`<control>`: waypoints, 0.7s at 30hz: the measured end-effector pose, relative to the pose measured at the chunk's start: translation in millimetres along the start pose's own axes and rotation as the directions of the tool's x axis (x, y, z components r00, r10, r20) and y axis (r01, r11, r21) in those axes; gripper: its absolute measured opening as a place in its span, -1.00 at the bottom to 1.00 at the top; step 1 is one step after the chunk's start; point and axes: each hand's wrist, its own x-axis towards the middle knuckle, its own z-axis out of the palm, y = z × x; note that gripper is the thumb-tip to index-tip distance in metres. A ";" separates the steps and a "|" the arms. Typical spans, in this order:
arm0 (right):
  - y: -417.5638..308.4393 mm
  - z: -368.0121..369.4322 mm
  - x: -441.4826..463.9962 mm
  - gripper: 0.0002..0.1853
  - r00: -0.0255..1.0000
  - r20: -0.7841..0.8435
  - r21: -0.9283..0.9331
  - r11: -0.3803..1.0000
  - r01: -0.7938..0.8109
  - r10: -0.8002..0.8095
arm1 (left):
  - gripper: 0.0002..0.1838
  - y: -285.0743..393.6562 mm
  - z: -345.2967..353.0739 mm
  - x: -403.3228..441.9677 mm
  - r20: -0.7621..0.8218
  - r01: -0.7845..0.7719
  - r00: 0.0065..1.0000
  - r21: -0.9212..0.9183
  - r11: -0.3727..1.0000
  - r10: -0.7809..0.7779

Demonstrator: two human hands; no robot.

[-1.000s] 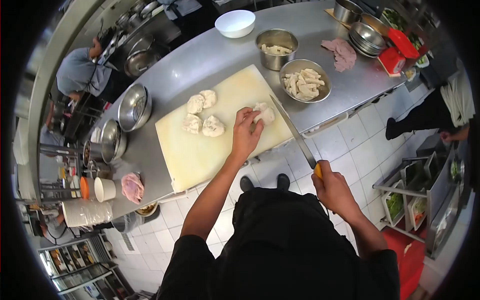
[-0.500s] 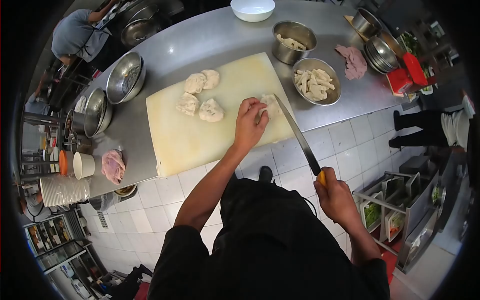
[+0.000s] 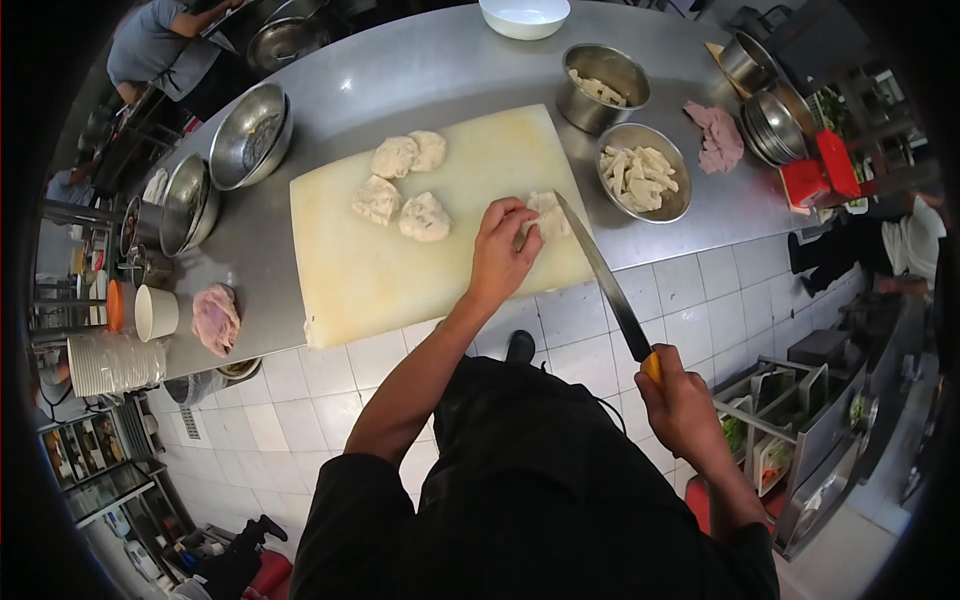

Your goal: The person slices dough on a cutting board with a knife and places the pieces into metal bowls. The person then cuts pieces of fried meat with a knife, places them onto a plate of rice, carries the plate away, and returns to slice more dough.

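Observation:
My right hand (image 3: 685, 405) is wrapped round the yellow handle of a long knife (image 3: 618, 292). The blade's tip end lies on a pale piece of meat (image 3: 550, 216), which looks like chicken. With curled fingers, my left hand (image 3: 506, 252) holds the near left side of that piece against a yellowish-white cutting board (image 3: 460, 275). Several similar lumps, one of them a pale piece (image 3: 425, 217), lie grouped further left on the board. Just right of the board stands a metal bowl (image 3: 683, 203) of pale cut strips.
Behind that bowl is a metal pot (image 3: 595, 112) with more strips. A pink cloth (image 3: 716, 138) and a red scale-like object (image 3: 818, 178) sit at right. Metal bowls (image 3: 225, 165) and a pinkish raw-looking lump (image 3: 216, 318) are at left. Another person (image 3: 165, 50) stands far left.
The view has shifted slightly. The blade sits a little further onto the right part of the pale piece; both hands keep their hold.

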 end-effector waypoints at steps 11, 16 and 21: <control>9.7 3.9 4.0 -0.64 0.999 0.013 -0.019 0.999 0.040 -0.040 | -0.82 2.0 -0.3 0.8 0.015 0.029 0.999 -0.018 0.999 -0.028; 4.2 -2.5 19.8 -0.68 0.997 0.080 -0.072 0.997 0.011 -0.005 | -0.82 -4.4 0.9 1.5 -0.004 -0.036 0.999 0.028 0.999 0.036; 25.0 49.4 66.2 -0.69 0.988 0.021 -0.066 0.986 0.156 -0.154 | -0.82 -1.2 -0.2 2.5 -0.017 -0.018 1.000 0.023 1.000 0.018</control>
